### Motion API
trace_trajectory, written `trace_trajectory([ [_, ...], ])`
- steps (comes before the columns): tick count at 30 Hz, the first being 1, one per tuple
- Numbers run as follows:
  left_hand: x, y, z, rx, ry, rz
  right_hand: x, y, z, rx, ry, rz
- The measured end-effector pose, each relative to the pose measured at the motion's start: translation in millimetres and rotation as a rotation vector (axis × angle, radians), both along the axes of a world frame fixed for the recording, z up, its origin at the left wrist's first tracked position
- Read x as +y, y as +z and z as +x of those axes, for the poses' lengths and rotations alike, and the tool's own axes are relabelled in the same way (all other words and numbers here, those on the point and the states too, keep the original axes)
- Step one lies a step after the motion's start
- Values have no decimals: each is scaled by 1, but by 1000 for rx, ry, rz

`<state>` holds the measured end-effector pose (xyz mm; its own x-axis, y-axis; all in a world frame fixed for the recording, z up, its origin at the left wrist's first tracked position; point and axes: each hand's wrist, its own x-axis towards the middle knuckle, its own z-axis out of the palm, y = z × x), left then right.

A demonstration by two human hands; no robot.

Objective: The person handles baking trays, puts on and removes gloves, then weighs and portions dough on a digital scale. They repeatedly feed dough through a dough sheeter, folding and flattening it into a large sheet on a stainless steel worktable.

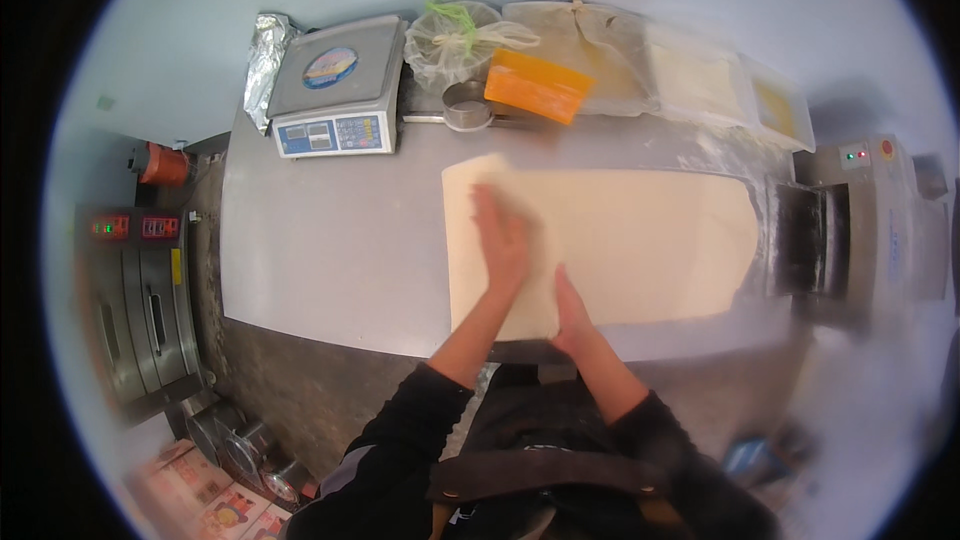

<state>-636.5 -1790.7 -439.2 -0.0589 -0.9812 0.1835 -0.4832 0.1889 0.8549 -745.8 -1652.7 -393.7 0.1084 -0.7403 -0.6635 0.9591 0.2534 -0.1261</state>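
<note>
A wide, flat sheet of pale dough [650, 240] lies on the steel table. Its left part looks like a doubled or raised strip, with a shaded line along its right side. My left hand [503, 248] is over this strip, fingers stretched out and a little blurred; it seems to touch the dough. Lower down, near the table's front edge, my right hand [570, 312] is held on edge beside the strip, its fingers straight and pointing away from me. Neither hand holds anything. The undersides of my fingers are hidden.
Along the table's [320, 240] back stand a digital scale [335, 90], a knotted plastic bag [450, 40], a metal sieve or cup [467, 105], an orange scraper [540, 86] and a white tub [695, 75]. A machine [870, 225] adjoins the right end. An oven [145, 310] stands left.
</note>
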Motion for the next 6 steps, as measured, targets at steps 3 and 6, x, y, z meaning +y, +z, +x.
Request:
trace_trajectory([
  [3, 44, -1, -25, -153, -382, 242, -6, -34, -27, 883, 412, 136],
  [6, 50, -19, 7, -558, -286, 91, 14, -60, -46, 1016, 570, 150],
])
